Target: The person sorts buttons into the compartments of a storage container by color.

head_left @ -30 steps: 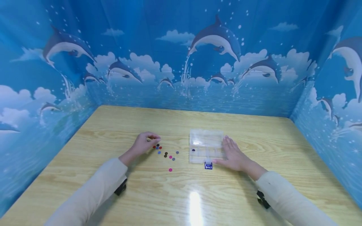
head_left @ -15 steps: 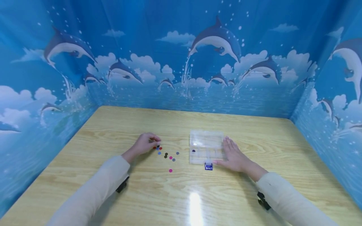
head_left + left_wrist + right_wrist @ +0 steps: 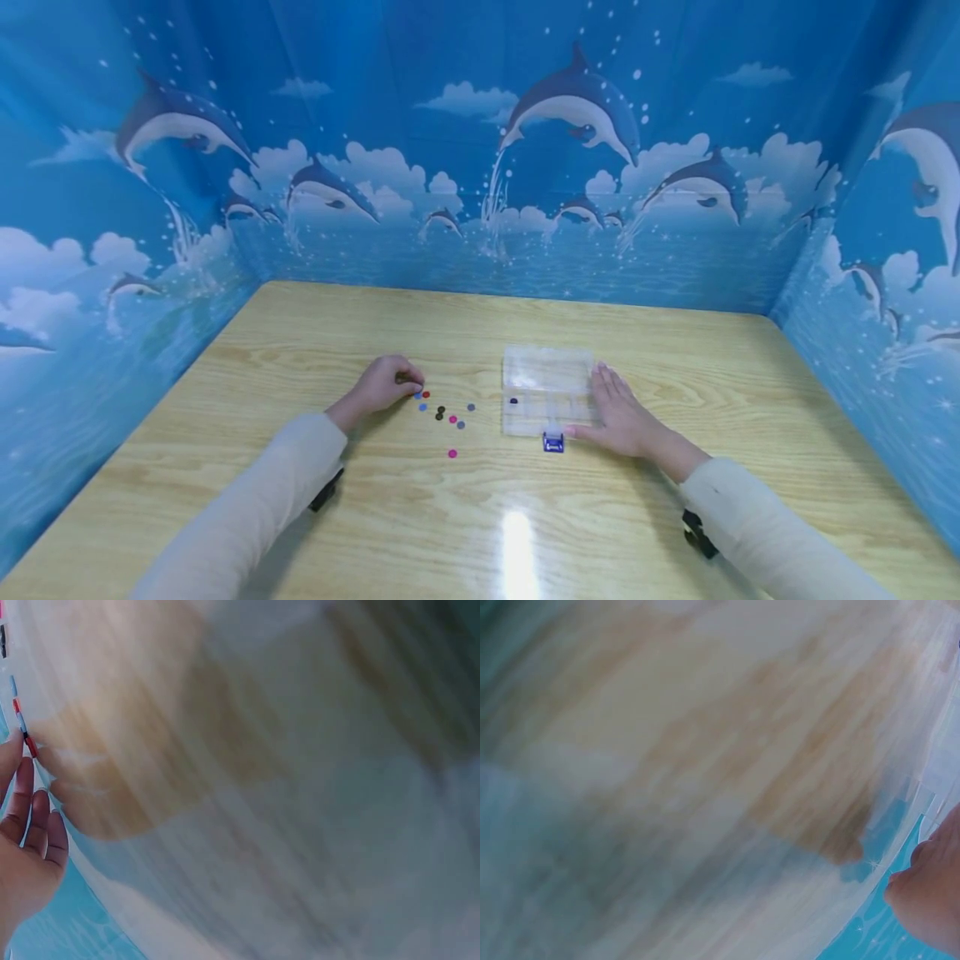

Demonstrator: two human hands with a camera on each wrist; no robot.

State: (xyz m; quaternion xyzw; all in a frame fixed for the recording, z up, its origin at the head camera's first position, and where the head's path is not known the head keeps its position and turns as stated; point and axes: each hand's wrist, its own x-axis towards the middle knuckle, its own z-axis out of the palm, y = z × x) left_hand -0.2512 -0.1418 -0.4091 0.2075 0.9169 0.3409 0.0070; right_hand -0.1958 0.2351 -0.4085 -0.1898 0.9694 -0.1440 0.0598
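Blurring both wrist views; left hand (image 3: 382, 385) covering buttons (image 3: 442, 410)

your left hand (image 3: 382, 385) lay on the table (image 3: 480, 517), just left of the scattered buttons (image 3: 442, 410). right of the buttons stood the box (image 3: 546, 390), one button (image 3: 513, 401) in it. your right hand (image 3: 622, 412) rested against the box's right side.

Long cream sleeves (image 3: 255, 492) on both arms, bare hands; small black device (image 3: 324, 492) strapped under each wrist.
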